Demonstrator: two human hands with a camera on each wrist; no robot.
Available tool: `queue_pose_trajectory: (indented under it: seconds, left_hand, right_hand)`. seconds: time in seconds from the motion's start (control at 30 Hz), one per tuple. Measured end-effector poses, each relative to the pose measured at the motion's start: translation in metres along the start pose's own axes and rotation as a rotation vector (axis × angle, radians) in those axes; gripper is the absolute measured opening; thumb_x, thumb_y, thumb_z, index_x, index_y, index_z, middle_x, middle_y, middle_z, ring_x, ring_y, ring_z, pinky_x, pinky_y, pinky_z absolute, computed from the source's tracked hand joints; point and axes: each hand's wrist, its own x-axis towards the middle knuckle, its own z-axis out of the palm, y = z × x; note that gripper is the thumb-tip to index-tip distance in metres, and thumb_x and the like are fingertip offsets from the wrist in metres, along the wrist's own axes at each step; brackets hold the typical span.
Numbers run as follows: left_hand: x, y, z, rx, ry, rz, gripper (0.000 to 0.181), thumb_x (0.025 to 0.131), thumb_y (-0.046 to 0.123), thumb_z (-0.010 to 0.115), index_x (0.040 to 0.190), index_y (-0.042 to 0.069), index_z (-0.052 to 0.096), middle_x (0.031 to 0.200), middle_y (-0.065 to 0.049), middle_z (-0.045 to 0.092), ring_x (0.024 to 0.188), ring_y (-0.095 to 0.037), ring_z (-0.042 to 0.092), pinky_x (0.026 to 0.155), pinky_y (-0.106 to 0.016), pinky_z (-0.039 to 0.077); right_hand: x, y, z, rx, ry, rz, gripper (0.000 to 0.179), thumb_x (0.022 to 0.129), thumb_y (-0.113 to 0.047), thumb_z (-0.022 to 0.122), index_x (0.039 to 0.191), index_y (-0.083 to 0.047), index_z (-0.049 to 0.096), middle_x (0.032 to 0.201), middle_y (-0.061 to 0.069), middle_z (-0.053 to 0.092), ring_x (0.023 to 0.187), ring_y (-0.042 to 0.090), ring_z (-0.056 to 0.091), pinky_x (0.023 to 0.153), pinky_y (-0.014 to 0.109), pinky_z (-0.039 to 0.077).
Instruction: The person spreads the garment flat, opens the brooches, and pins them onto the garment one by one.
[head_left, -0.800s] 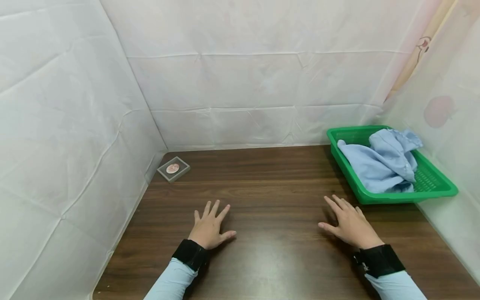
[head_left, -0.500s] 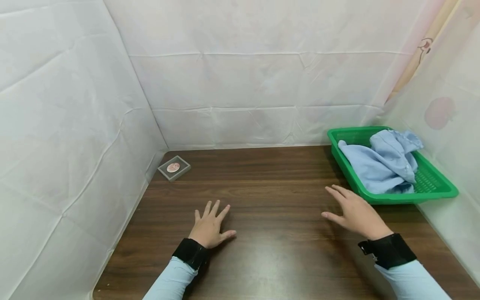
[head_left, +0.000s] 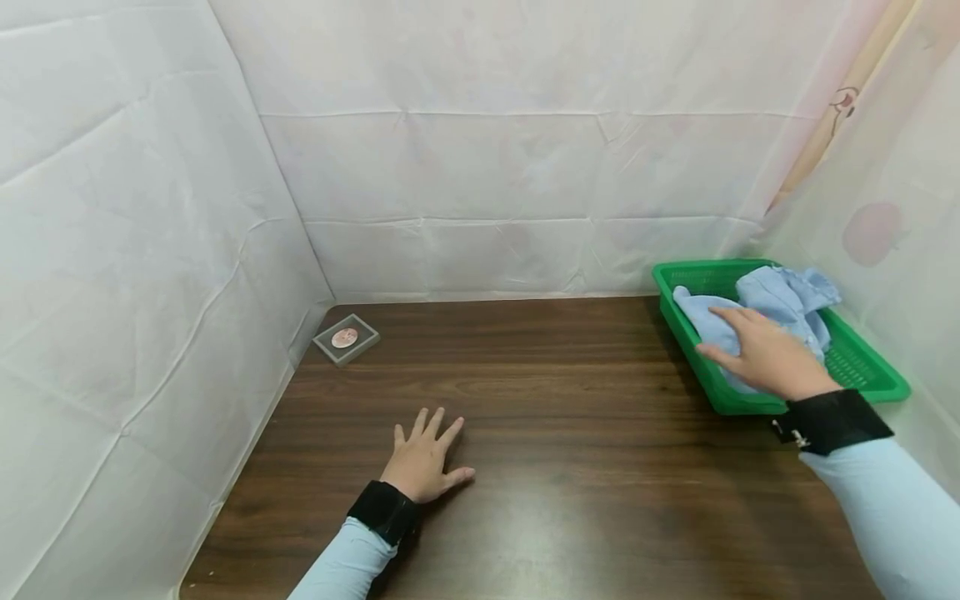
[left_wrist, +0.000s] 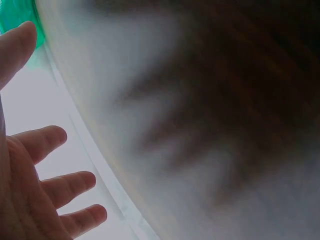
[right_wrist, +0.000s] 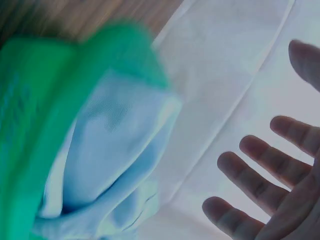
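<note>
My right hand [head_left: 776,357] hovers over the front part of a green plastic basket [head_left: 862,354], fingers extended and thumb spread to the left. Under and beyond it lies a crumpled light blue cloth [head_left: 780,293] inside the basket. In the right wrist view the fingers [right_wrist: 255,180] are apart from the cloth [right_wrist: 115,145], with a gap between. My left hand [head_left: 420,460] is spread low over the brown table, holding nothing; its straight fingers [left_wrist: 70,187] show in the left wrist view.
At the back left of the wooden table [head_left: 525,383] sits a small grey square tray [head_left: 337,354] with a pinkish round piece [head_left: 345,337] in it. White sheeting [head_left: 487,167] hangs behind and on both sides, the right sheet close beside the basket.
My right hand has lifted from low over the table and moved right, over the basket and cloth. The left hand has stayed in place; the view has shifted slightly.
</note>
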Motion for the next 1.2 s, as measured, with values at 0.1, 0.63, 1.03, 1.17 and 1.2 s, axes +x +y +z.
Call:
queue_pose_trajectory:
  seconds: [0.1, 0.63, 1.03, 1.17, 1.2]
  left_hand:
    - [0.001, 0.001, 0.001, 0.010, 0.006, 0.009, 0.084, 0.082, 0.072, 0.054, 0.149, 0.026, 0.038, 0.153, -0.016, 0.031, 0.140, -0.042, 0.022, 0.098, -0.074, 0.022]
    - [0.003, 0.003, 0.004, -0.009, -0.004, 0.032, 0.086, 0.080, 0.073, 0.055, 0.148, 0.023, 0.040, 0.151, -0.018, 0.033, 0.139, -0.043, 0.024, 0.097, -0.075, 0.023]
    - [0.004, 0.003, 0.007, -0.016, 0.001, 0.043, 0.086, 0.080, 0.072, 0.056, 0.148, 0.023, 0.039, 0.152, -0.018, 0.033, 0.140, -0.043, 0.024, 0.097, -0.074, 0.024]
    - [0.004, 0.004, 0.009, -0.024, 0.005, 0.046, 0.086, 0.080, 0.072, 0.057, 0.148, 0.022, 0.040, 0.151, -0.018, 0.034, 0.139, -0.042, 0.025, 0.097, -0.074, 0.025]
    - [0.004, 0.004, 0.009, -0.028, 0.007, 0.046, 0.085, 0.080, 0.072, 0.057, 0.148, 0.023, 0.040, 0.151, -0.018, 0.034, 0.139, -0.042, 0.025, 0.097, -0.074, 0.025]
  right_hand:
    - [0.010, 0.023, -0.007, 0.002, -0.064, 0.090, 0.080, 0.092, -0.053, 0.057, 0.142, 0.006, 0.037, 0.137, 0.036, 0.039, 0.124, 0.053, 0.035, 0.095, 0.068, 0.031]
    - [0.040, 0.100, 0.024, 0.084, -0.297, 0.344, 0.121, 0.075, -0.073, 0.062, 0.149, 0.007, 0.011, 0.137, 0.048, 0.015, 0.117, 0.065, 0.024, 0.089, 0.076, 0.029]
    - [0.054, 0.129, 0.051, 0.156, -0.484, 0.406, 0.139, 0.062, -0.077, 0.070, 0.149, 0.007, 0.001, 0.138, 0.050, 0.010, 0.122, 0.067, 0.016, 0.092, 0.075, 0.027]
    - [0.055, 0.125, 0.052, 0.177, -0.522, 0.395, 0.138, 0.063, -0.073, 0.072, 0.147, 0.012, 0.003, 0.139, 0.049, 0.011, 0.122, 0.067, 0.018, 0.093, 0.072, 0.029]
    - [0.055, 0.125, 0.052, 0.169, -0.533, 0.390, 0.135, 0.066, -0.073, 0.071, 0.147, 0.012, 0.004, 0.140, 0.048, 0.012, 0.122, 0.067, 0.019, 0.093, 0.071, 0.030]
